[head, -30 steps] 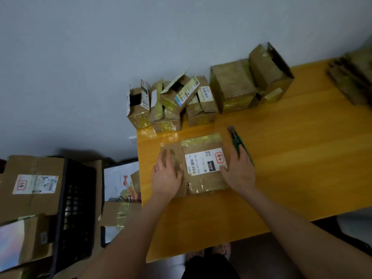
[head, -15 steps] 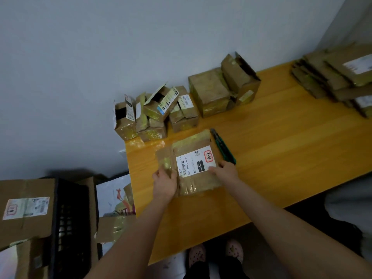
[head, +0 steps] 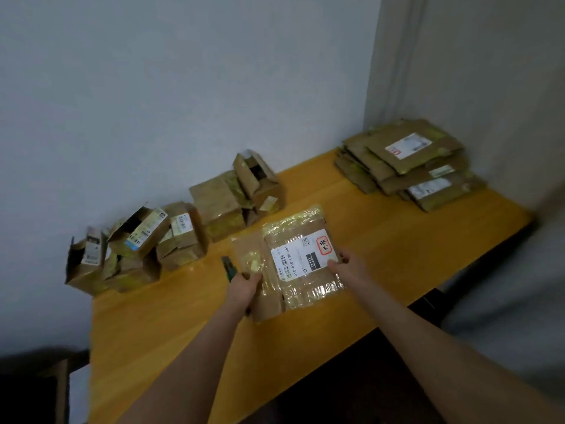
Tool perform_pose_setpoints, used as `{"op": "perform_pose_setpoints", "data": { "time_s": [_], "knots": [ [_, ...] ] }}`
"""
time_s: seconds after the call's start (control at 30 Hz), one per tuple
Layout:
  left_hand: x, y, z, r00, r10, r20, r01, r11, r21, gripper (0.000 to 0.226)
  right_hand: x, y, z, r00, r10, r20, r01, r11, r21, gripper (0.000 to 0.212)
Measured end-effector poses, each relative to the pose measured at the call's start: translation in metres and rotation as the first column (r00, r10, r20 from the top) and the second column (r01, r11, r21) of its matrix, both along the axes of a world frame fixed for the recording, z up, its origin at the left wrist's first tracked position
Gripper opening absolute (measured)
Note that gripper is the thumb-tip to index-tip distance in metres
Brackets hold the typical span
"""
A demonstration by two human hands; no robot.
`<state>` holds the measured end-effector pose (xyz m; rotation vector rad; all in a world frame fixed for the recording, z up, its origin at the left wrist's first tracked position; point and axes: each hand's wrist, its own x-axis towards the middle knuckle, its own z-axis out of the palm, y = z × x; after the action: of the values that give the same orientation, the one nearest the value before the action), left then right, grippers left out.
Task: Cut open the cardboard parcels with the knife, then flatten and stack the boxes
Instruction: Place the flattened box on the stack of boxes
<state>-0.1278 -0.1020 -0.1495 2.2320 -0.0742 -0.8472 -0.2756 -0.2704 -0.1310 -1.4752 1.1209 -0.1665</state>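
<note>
Flattened box held mid-frame over the table
Left hand pinches its left edge, right hand grips the right, fingers curled; keeping it level and squaring it on the upper-right stack should prevent slippage.

L hand & R hand hold flat box by sides; knife beside L.

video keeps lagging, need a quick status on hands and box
Left hand and right hand grip opposite edges of the flattened box. Knife on the table beside the left hand, partly hidden. Path to the flat stack looks open.
</note>
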Motion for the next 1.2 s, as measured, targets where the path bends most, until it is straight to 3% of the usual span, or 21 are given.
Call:
{"op": "perform_pose_setpoints", "data": {
  "time_s": [0.13, 0.37, 0.6, 0.9, 0.97, 1.07, 1.13, 1.2],
  "knots": [
    [-0.054, -0.087, 0.015, 0.998, -0.035, -0.051, 0.032, 0.998, -0.045, 0.039, -0.059, -0.077, 0.013, 1.0, -0.014, -0.025, 0.011, 0.993, -0.115, 0.034],
    [-0.09, -0.214, 0.039, 0.994, -0.109, -0.008, 0.107, 0.988, -0.11, 0.039, -0.107, -0.189, 0.034, 0.995, -0.095, -0.028, 0.088, 0.977, -0.195, 0.034],
    [-0.064, -0.333, 0.054, 0.992, -0.116, -0.055, 0.096, 0.954, -0.283, 0.043, -0.076, -0.306, 0.053, 0.987, -0.163, -0.015, 0.151, 0.94, -0.305, 0.037],
    [0.023, -0.465, 0.057, 0.955, -0.056, -0.291, -0.119, 0.828, -0.547, 0.061, 0.016, -0.462, 0.06, 0.989, -0.111, -0.094, 0.06, 0.899, -0.433, 0.048],
    [0.04, -0.49, 0.056, 0.95, 0.009, -0.312, -0.204, 0.776, -0.597, 0.059, 0.035, -0.479, 0.059, 0.982, -0.06, -0.179, -0.046, 0.844, -0.535, 0.056],
    [0.062, -0.526, 0.055, 0.942, 0.158, -0.295, -0.311, 0.74, -0.597, 0.053, 0.061, -0.493, 0.058, 0.955, 0.081, -0.286, -0.256, 0.713, -0.653, 0.085],
    [0.077, -0.544, 0.051, 0.932, 0.235, -0.275, -0.356, 0.733, -0.579, 0.051, 0.078, -0.5, 0.049, 0.883, 0.216, -0.417, -0.459, 0.581, -0.672, 0.096],
    [0.09, -0.558, 0.043, 0.937, 0.277, -0.212, -0.348, 0.766, -0.54, 0.051, 0.094, -0.504, 0.037, 0.764, 0.301, -0.571, -0.644, 0.417, -0.642, 0.095]
  ]
}}
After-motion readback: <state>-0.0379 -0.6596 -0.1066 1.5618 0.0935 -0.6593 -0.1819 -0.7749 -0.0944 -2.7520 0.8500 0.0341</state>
